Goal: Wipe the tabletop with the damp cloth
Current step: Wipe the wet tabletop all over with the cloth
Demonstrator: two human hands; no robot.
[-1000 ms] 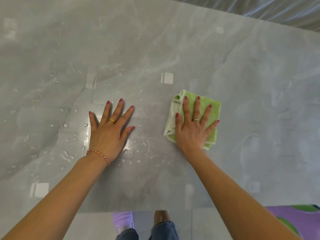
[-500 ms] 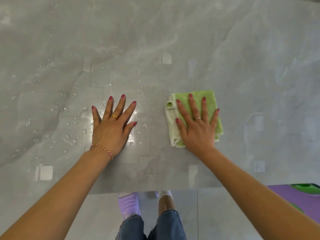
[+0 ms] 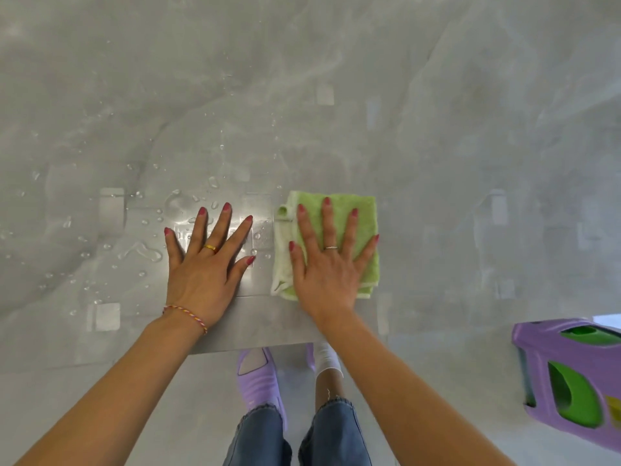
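Note:
A folded green cloth [image 3: 339, 205] lies flat on the glossy grey tabletop [image 3: 437, 156], close to the near edge. My right hand [image 3: 327, 277] presses down on it with palm flat and fingers spread, covering most of it. My left hand [image 3: 201, 274] rests flat on the bare table just left of the cloth, fingers spread, holding nothing. Water drops [image 3: 141, 252] are scattered over the surface to the left of and beyond my left hand.
The table's near edge [image 3: 248, 348] runs just under my wrists; below it are my legs in jeans and a purple shoe [image 3: 257, 378] on the floor. A purple and green plastic object [image 3: 571, 375] stands at the lower right, beside the table.
My right hand has slid the cloth left, so it now lies close beside my left hand. Both hands sit nearer the table's front edge, and the view has tilted down.

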